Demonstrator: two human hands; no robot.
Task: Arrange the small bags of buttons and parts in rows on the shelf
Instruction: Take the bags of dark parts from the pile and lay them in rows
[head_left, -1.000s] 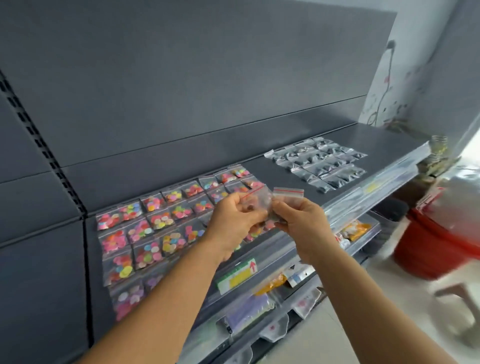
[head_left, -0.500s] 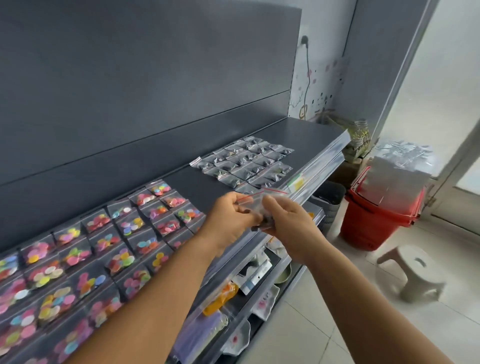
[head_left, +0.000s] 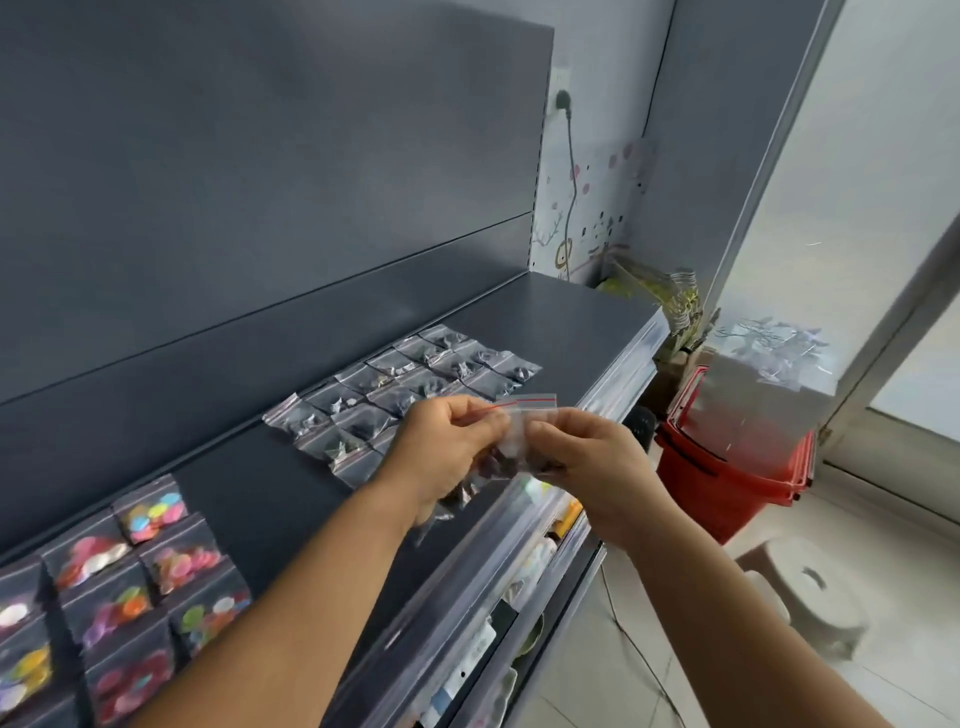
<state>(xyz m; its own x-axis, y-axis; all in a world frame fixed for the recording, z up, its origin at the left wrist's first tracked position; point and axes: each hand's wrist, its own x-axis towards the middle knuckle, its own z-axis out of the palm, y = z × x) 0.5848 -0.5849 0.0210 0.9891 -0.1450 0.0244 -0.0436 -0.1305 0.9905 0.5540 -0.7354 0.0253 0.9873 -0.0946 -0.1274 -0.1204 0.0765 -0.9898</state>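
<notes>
- Above the front edge of the dark grey shelf (head_left: 561, 322), a small clear zip bag (head_left: 519, 415) with a red seal line is held between both hands, over the near end of the rows already laid out.
- The bag's top edge is pinched by the left hand (head_left: 447, 452), thumb and fingers curled together on the plastic; dark small parts are seen hanging in more bags below this hand, blurred.
- The bag's right side is gripped by the right hand (head_left: 587, 467), fingers bent and closed on it.
- On the shelf beyond the hands, bags of dark metal parts (head_left: 400, 389) are laid in touching rows.
- At the lower left, bags of coloured buttons (head_left: 130, 582) are set in rows, well apart from the metal-part bags.
- No writing on any bag can be read; labels on goods on the lower shelves (head_left: 478, 654) are too blurred to make out.
- To the right, a red basket (head_left: 727, 467) stands on the floor, with a pale plastic stool (head_left: 805, 587) near it.
</notes>
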